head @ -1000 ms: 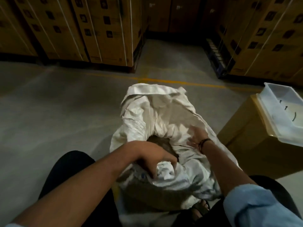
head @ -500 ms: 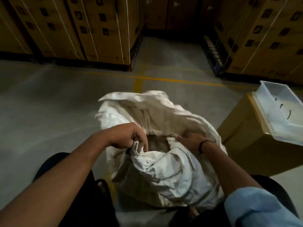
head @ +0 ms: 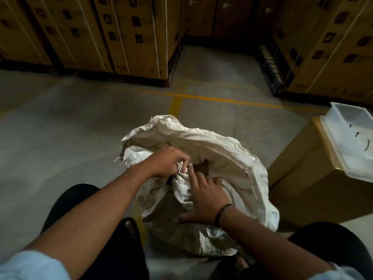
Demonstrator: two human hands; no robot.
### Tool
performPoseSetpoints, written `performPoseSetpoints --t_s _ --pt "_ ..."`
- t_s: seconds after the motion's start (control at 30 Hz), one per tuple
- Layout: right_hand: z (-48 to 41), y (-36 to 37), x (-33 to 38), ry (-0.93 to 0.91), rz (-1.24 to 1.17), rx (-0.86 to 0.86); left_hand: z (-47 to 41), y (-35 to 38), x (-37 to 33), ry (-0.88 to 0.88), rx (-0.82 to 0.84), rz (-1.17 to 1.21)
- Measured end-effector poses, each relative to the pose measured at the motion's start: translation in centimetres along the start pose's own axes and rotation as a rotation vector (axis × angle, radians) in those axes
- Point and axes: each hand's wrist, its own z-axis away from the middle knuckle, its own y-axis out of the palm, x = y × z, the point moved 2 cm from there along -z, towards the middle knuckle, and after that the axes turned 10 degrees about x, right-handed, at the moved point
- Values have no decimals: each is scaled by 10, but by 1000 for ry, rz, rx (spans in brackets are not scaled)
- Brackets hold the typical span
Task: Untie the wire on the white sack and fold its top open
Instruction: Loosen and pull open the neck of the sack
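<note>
A white woven sack (head: 228, 156) stands on the floor between my knees, its mouth open and its top rumpled, with dark contents showing through a small gap in the middle. My left hand (head: 167, 163) pinches a fold of the sack's near-left rim with curled fingers. My right hand (head: 203, 197) lies flat on the near side of the folded-down top, fingers spread and the index finger stretched toward the left hand. No wire shows on the sack.
A brown cardboard box (head: 306, 186) stands right of the sack with a clear plastic tray (head: 343, 142) on top holding a few small dark pieces. Strapped cartons on pallets (head: 125, 37) line the far side. Yellow lines cross the concrete floor (head: 60, 138).
The sack's top has been turned further down. My left hand moved up and out to the left rim; my right hand came out of the mouth onto the near fold.
</note>
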Motion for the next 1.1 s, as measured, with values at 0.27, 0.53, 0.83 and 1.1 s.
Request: performPoseSetpoints --t_s 0.27,0.53,0.83,1.1 --pt "-12 -16 -60 -36 33 -218 18 -16 33 -96 122 37" --pt "2 -37 -54 -496 236 -233 24 2 -17 -75 322 -148" --pt "7 -17 -51 -681 182 -378 -16 60 -40 -180 441 -116" --pt "-16 1 -93 266 -350 213 -22 73 -46 -62 370 -198"
